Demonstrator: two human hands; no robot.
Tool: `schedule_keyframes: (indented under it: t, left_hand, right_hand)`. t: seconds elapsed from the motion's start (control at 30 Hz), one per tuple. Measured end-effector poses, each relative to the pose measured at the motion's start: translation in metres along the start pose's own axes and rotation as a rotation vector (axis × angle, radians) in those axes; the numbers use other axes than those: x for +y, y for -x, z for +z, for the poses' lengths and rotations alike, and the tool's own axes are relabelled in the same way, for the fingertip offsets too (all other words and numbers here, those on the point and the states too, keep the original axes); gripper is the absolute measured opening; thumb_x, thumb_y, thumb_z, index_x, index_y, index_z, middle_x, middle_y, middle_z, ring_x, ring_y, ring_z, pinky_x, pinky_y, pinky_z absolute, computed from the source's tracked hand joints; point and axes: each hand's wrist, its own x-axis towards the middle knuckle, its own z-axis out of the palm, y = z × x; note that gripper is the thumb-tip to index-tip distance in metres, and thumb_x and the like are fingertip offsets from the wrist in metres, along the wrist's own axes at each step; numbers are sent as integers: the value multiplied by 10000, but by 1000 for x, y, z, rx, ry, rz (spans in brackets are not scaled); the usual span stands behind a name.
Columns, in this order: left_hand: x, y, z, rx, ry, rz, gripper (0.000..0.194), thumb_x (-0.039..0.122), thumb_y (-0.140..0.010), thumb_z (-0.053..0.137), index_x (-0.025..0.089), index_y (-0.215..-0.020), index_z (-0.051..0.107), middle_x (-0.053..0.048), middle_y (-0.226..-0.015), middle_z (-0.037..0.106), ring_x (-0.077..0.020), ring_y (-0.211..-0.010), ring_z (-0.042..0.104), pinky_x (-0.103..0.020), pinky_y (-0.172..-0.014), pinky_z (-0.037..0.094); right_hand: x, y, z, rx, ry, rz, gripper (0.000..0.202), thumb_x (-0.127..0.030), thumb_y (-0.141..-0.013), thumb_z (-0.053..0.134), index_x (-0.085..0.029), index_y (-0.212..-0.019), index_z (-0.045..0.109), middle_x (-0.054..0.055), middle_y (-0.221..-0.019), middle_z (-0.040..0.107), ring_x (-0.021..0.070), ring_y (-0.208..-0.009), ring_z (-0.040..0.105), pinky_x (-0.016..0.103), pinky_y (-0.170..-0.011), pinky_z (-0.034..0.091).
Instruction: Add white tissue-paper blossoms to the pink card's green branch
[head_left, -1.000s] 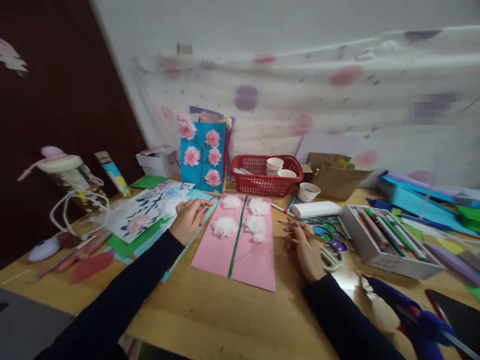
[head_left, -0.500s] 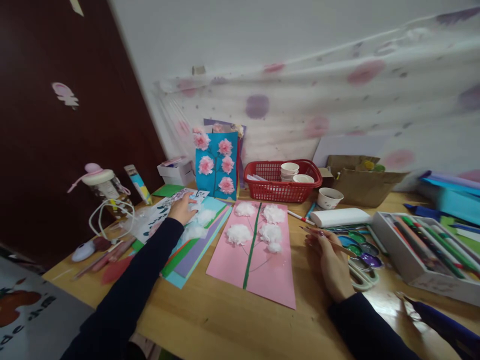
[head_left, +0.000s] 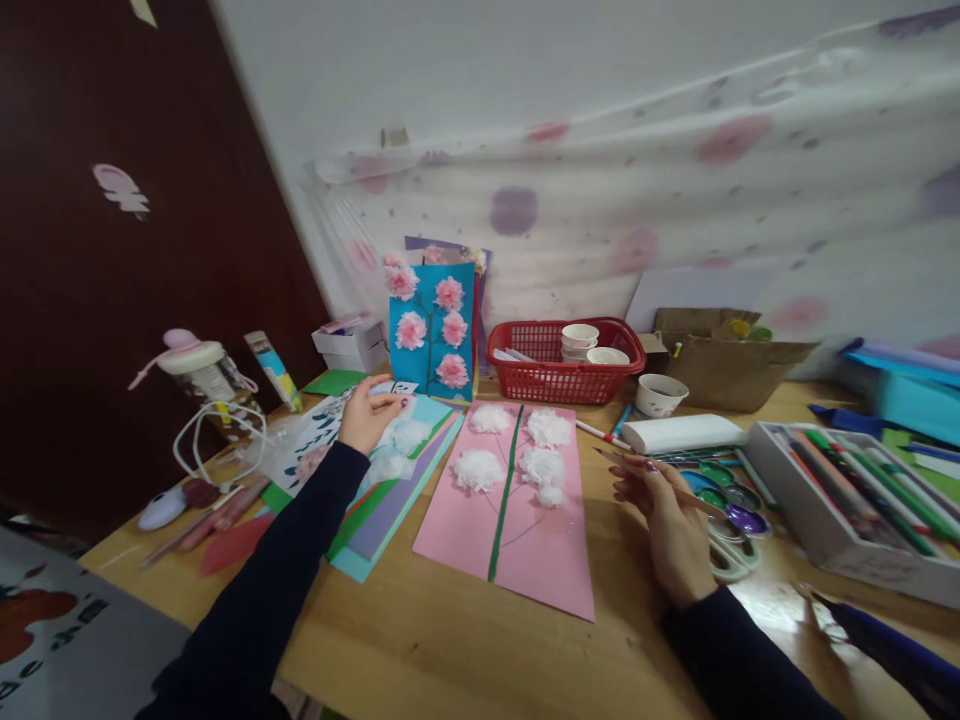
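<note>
My right hand (head_left: pixel 675 535) pinches a thin brown paintbrush (head_left: pixel 694 500), its tip pointing left toward the pink card. On that pink card (head_left: pixel 551 570) are a green stem, thin drawn branches and several white fluffy paper flowers (head_left: pixel 478 470). My left hand (head_left: pixel 367 415) hovers with fingers stretched out and apart over a stack of coloured paper (head_left: pixel 397 520). Loose white tissue tufts (head_left: pixel 390 465) lie on the stack just below its fingertips. Beside the right hand lie a flower-shaped paint palette (head_left: pixel 742 520) and light-handled scissors (head_left: pixel 731 560).
A blue card with pink flowers (head_left: pixel 431 335) stands at the back, beside a red basket (head_left: pixel 566 385) of paper cups. Another cup (head_left: pixel 660 395), a white case (head_left: pixel 682 433) and a box of markers (head_left: pixel 862 560) are rightward. A bottle (head_left: pixel 206 375) stands left.
My left hand has risen slightly and its fingers have shifted right over the tissue tufts. My right hand keeps the paintbrush, almost in place.
</note>
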Motion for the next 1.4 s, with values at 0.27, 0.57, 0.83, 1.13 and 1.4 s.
schedule_keyframes:
  t: [0.27, 0.57, 0.83, 1.13, 1.4]
  left_hand:
    - [70, 103, 71, -584, 834, -376, 563, 212, -536, 843, 130, -1023, 571, -43, -780, 711, -137, -692, 647, -244, -680, 461]
    - [63, 135, 95, -588, 795, -494, 561, 223, -519, 860, 129, -991, 573, -52, -759, 722, -132, -639, 642, -214, -587, 424]
    - [56, 135, 95, -696, 750, -405, 536, 162, -554, 817, 150, -1028, 568, -60, -818, 729, -177, -753, 686, -268, -699, 481]
    - [56, 136, 92, -717, 724, -335, 453, 165, -653, 723, 138, -1075, 560, -87, -855, 733, -210, -828, 697, -303, -758, 482]
    - [55, 135, 91, -726, 747, -282, 436, 181, -668, 682, 135, -1080, 546, -90, -839, 735, -223, -834, 699, -343, -803, 471]
  right_hand:
    - [-18, 22, 8, -175, -180, 147, 431, -549, -793, 549, -161, -632, 646, 54, -542, 641, 148, -461, 564, 257, -441, 443]
    - [-22, 41, 14, -413, -153, 225, 528, -581, -852, 467, -154, -584, 626, 47, -475, 606, 144, -426, 555, 251, -434, 442]
    - [-25, 42, 16, -435, -180, 262, 515, -532, -858, 465, -153, -544, 617, 49, -433, 584, 139, -395, 536, 236, -400, 410]
    - [-25, 38, 16, -360, -227, 267, 496, -552, -819, 509, -161, -531, 608, 32, -414, 558, 127, -363, 513, 225, -365, 403]
    - [-28, 38, 17, -305, -205, 257, 489, -560, -790, 530, -161, -518, 606, 31, -391, 544, 123, -346, 497, 225, -355, 398]
